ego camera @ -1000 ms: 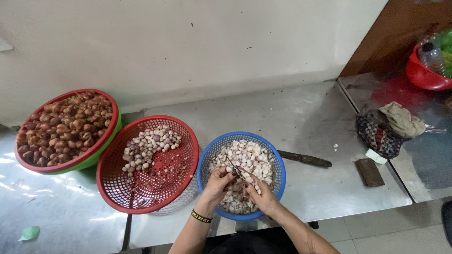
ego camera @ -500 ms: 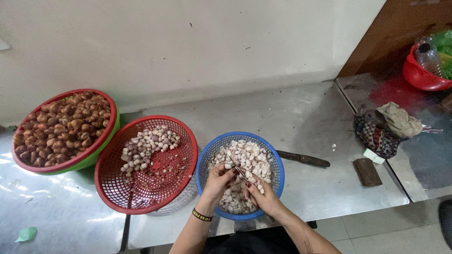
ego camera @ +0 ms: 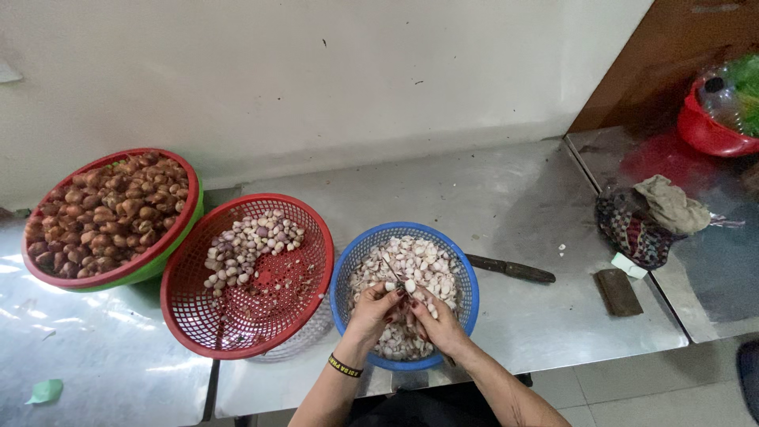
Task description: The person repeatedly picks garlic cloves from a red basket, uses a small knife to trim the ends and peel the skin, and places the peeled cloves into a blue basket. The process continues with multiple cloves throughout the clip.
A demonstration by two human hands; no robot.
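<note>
Both my hands are over a blue plastic basket full of pale peelings and pieces. My left hand, with a dark band on its wrist, pinches a small pale bulb at the fingertips. My right hand is closed around a small thin-bladed knife, whose blade points up and left past the bulb. The two hands touch at the fingertips. Left of them stands a red basket with small peeled pinkish bulbs.
A red-and-green basket of brown unpeeled bulbs sits at far left. A dark-handled knife lies on the steel table right of the blue basket. Further right are a dark flat block, a cloth bundle and a red bowl.
My hands stay over the blue basket, and the fingers shift slightly around the bulb and blade. The view has moved a little. Nothing else has moved.
</note>
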